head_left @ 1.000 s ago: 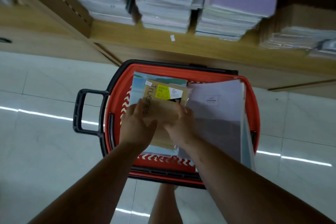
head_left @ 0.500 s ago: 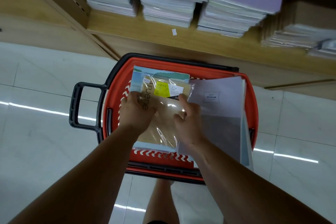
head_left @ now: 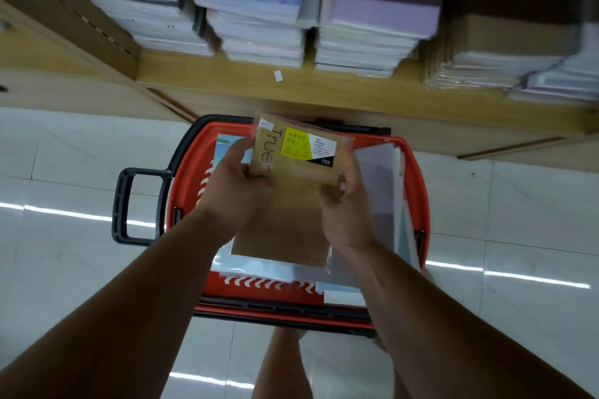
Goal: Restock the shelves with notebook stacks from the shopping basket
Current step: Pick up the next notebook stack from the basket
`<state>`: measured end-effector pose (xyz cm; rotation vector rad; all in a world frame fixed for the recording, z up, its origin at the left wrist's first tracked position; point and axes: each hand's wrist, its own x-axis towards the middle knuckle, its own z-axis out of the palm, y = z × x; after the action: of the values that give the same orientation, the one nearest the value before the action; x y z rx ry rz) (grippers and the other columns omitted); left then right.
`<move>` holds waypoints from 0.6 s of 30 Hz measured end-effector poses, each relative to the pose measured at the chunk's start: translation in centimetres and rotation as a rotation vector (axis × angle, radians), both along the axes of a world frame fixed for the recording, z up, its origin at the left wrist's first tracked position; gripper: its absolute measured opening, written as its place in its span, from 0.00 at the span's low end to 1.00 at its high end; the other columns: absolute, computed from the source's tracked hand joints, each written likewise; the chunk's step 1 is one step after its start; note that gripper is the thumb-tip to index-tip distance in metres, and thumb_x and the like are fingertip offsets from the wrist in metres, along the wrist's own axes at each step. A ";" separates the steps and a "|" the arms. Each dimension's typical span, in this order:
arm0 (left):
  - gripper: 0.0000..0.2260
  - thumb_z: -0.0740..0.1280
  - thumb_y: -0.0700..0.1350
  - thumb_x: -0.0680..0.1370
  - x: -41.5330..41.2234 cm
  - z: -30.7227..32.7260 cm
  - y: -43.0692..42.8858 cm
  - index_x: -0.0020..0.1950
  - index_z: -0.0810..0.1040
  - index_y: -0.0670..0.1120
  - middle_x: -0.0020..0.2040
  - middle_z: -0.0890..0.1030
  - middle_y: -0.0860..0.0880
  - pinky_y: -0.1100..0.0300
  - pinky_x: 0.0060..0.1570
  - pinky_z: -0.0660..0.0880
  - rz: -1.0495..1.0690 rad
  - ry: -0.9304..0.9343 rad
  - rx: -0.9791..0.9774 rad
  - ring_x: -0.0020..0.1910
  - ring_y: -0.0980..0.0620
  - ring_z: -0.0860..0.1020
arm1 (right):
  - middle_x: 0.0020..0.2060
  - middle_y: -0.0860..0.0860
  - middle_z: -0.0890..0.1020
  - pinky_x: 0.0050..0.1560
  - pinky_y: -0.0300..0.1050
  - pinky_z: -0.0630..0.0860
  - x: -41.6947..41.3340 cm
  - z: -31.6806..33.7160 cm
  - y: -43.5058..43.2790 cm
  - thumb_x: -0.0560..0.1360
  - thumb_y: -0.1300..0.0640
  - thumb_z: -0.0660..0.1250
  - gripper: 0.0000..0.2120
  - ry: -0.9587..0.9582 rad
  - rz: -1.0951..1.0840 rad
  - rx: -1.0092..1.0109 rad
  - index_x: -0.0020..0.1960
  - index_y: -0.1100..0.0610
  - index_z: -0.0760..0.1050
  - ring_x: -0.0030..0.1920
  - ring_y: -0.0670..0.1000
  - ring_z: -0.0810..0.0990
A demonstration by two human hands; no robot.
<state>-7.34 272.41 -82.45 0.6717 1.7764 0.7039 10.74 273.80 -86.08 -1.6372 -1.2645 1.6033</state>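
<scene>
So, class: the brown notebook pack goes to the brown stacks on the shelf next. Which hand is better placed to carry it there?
Probably the right hand: it grips the pack on the side nearer the brown stacks.

Kraft-paper notebook pack [head_left: 291,204] glossy film-wrapped; plastic basket [head_left: 418,191]; wood shelf [head_left: 324,87].

The brown notebook pack [head_left: 293,191] has come up out of the red basket [head_left: 418,191]. A second ago it lay flat among the other packs with both hands pressed on it; now its far end, toward 12 o'clock, reaches past the basket's far rim. The left hand [head_left: 233,191] has shifted to grip its 9 o'clock edge, and the right hand [head_left: 345,207] now clasps its 3 o'clock edge. The shelf [head_left: 324,87] and its stacks look nearer.
</scene>
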 end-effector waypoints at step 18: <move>0.27 0.69 0.29 0.76 21.5 4.1 17.3 0.63 0.75 0.59 0.53 0.86 0.51 0.54 0.48 0.82 -0.064 -0.285 0.251 0.52 0.51 0.84 | 0.60 0.52 0.79 0.32 0.42 0.80 23.1 7.4 13.4 0.83 0.58 0.65 0.12 0.130 -0.271 -0.117 0.67 0.50 0.74 0.57 0.55 0.80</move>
<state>14.19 289.67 -78.39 0.7516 1.4130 0.9398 33.88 287.22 -78.70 -1.6638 -0.8568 1.6084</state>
